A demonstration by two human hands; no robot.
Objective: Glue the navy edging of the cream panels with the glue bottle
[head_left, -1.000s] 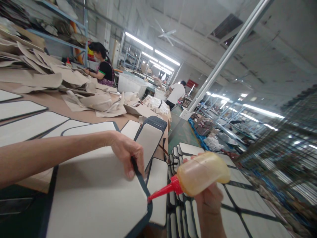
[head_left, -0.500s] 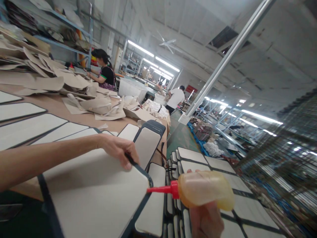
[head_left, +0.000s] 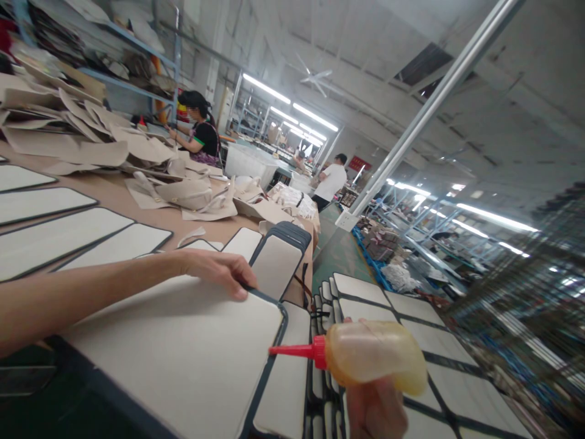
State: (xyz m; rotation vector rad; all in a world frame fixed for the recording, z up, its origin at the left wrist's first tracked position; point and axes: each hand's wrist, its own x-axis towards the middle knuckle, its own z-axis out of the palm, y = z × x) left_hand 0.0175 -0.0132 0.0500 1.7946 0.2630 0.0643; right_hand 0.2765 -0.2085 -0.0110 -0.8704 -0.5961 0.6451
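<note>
My left hand [head_left: 223, 273] pinches the far edge of a large off-white panel [head_left: 183, 347] with a dark border. The panel is tilted in front of me. My right hand [head_left: 377, 408] is wrapped around a squeeze bottle [head_left: 375, 353] of yellowish liquid, held on its side. Its red nozzle [head_left: 292, 350] points left, and the tip meets the panel's right edge, just below the rounded corner. Under that edge lies another dark-edged panel [head_left: 286, 372]. Beyond my left hand stands a stack of similar narrow panels [head_left: 278, 262].
More bordered panels [head_left: 64, 238] lie on the brown table [head_left: 114, 189] at left. Beige cut pieces [head_left: 91, 134] are heaped behind them. Rows of stacked panels [head_left: 429, 341] fill the right side. Two people [head_left: 203, 137] work farther back. A slanted metal post [head_left: 420, 122] rises at right.
The nozzle tip has moved down along the panel's right edge, away from the corner. My left hand keeps its pinch, and the view has shifted slightly.
</note>
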